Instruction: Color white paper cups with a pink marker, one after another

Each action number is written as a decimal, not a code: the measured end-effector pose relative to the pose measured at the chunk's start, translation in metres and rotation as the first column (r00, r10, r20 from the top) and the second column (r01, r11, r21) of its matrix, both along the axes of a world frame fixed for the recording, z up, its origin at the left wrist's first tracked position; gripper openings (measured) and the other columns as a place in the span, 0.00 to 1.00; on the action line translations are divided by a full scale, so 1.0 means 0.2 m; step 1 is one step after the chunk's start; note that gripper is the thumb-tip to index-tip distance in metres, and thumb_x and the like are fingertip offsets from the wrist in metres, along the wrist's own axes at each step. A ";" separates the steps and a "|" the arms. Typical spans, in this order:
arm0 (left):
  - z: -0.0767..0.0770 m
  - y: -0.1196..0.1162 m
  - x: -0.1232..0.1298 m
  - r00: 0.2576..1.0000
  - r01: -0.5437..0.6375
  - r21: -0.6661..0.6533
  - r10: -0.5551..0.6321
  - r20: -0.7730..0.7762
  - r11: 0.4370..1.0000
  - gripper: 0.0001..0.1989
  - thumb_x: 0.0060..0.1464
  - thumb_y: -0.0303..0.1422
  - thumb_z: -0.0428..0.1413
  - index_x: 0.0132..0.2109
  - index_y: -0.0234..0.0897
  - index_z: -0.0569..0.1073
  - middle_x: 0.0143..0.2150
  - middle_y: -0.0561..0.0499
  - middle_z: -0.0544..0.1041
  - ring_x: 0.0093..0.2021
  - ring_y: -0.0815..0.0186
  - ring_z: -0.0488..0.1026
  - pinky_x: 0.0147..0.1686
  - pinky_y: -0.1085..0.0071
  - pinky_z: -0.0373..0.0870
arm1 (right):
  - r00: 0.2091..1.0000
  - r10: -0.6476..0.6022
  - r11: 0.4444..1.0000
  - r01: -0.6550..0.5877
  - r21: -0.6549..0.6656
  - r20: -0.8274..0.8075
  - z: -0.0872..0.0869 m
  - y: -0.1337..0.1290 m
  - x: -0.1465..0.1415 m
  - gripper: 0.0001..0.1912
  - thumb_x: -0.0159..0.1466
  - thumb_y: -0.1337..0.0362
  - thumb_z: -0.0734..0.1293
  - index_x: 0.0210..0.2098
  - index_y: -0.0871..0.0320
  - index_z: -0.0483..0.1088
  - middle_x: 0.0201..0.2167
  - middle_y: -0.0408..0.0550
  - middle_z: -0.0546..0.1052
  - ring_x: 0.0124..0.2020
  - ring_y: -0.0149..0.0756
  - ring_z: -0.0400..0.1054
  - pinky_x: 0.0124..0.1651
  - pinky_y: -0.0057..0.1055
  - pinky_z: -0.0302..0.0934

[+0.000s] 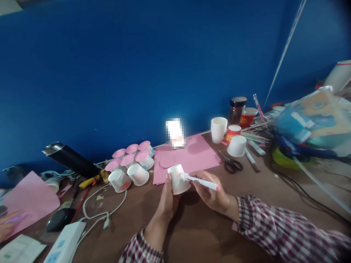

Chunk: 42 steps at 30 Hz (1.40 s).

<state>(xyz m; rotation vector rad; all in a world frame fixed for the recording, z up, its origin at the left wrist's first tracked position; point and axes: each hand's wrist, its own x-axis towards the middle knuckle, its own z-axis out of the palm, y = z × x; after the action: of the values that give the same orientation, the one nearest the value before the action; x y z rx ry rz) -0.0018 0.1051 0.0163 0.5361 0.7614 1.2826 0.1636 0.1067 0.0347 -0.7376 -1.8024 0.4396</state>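
Note:
My left hand (pixel 166 202) is closed around a white paper cup (pixel 177 184), which is upside down and slightly tilted over the table. In my right hand (pixel 212 193) is a white marker pen (pixel 204 181) with an orange end, its tip against the cup's side. Faint pinkish marks show on the cup near the tip. Behind the cup lie sheets of pink paper (pixel 192 153) with a cut pink circle (pixel 167 162) on them. To the left stand two upturned white cups (pixel 120 181) and several cups topped with pink discs (pixel 128 159).
Scissors (pixel 232 165), a white paper cup (pixel 237 147) and a white mug (pixel 218 129) are at the right. On the left are a black flask (pixel 72 159), a power strip (pixel 65 243) and a white cable (pixel 93 215). Another person's hand (pixel 8 224) rests on pink paper (pixel 33 204).

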 end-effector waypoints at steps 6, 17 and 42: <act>-0.01 0.00 0.00 1.000 -0.022 -0.023 0.022 -0.017 0.999 0.28 0.54 0.54 0.59 0.47 0.31 0.79 0.44 0.41 0.82 0.54 0.48 0.74 0.59 0.54 0.66 | 1.000 -0.008 1.000 0.008 -0.005 0.013 0.00 0.00 0.00 0.09 0.72 0.64 0.60 0.44 0.57 0.72 0.34 0.50 0.80 0.34 0.38 0.76 0.38 0.31 0.70; 0.00 0.00 0.00 1.000 -0.006 0.023 0.006 -0.018 1.000 0.28 0.57 0.53 0.56 0.48 0.32 0.79 0.45 0.42 0.82 0.53 0.49 0.75 0.59 0.54 0.66 | 0.999 -0.032 0.999 0.031 0.016 0.012 -0.01 0.00 0.00 0.08 0.71 0.67 0.61 0.45 0.57 0.71 0.36 0.51 0.80 0.36 0.38 0.76 0.41 0.32 0.71; 0.01 0.00 -0.01 1.000 0.007 -0.004 -0.007 0.022 1.000 0.30 0.58 0.53 0.56 0.51 0.28 0.77 0.47 0.39 0.82 0.49 0.52 0.78 0.59 0.55 0.67 | 0.997 -0.033 0.998 0.030 -0.053 -0.067 -0.01 -0.01 -0.01 0.07 0.70 0.68 0.61 0.44 0.57 0.70 0.34 0.49 0.79 0.33 0.36 0.76 0.38 0.29 0.70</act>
<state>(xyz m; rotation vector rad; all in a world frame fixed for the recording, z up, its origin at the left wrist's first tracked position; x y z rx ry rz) -0.0029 0.1054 0.0178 0.5200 0.7426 1.2780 0.1621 0.1055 0.0334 -0.7771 -1.7197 0.4864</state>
